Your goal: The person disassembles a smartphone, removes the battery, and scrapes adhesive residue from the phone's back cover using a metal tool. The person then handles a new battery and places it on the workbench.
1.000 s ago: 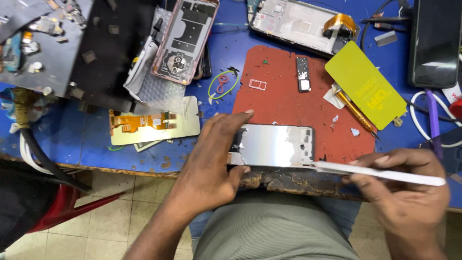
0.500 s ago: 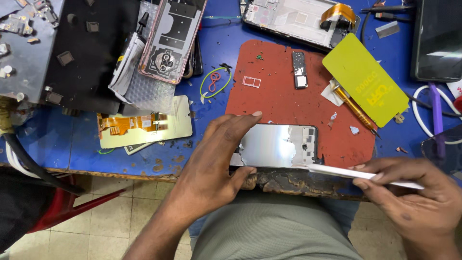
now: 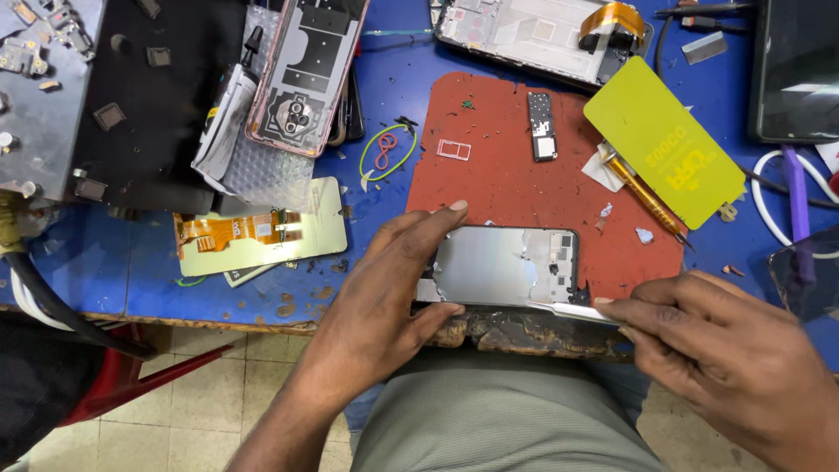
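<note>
A phone frame (image 3: 507, 267) with a shiny inner plate lies at the near edge of a red mat (image 3: 516, 175). My left hand (image 3: 384, 288) clamps its left end, fingers over the top edge and thumb under the near edge. My right hand (image 3: 725, 350) pinches a thin white strip-like pry tool (image 3: 568, 309) whose tip lies along the frame's near edge.
On the blue bench (image 3: 384, 105) lie a yellow plastic card (image 3: 664, 144), an orange-handled screwdriver (image 3: 642, 197), a display panel with orange flex cable (image 3: 262, 232), a pink phone back cover (image 3: 301, 70), another opened phone (image 3: 533, 31), a small black board (image 3: 542, 127) and a dark tablet (image 3: 800, 70).
The white tool has slid left along the frame's near edge, and my right hand has come closer to the frame. My left hand keeps its hold.
</note>
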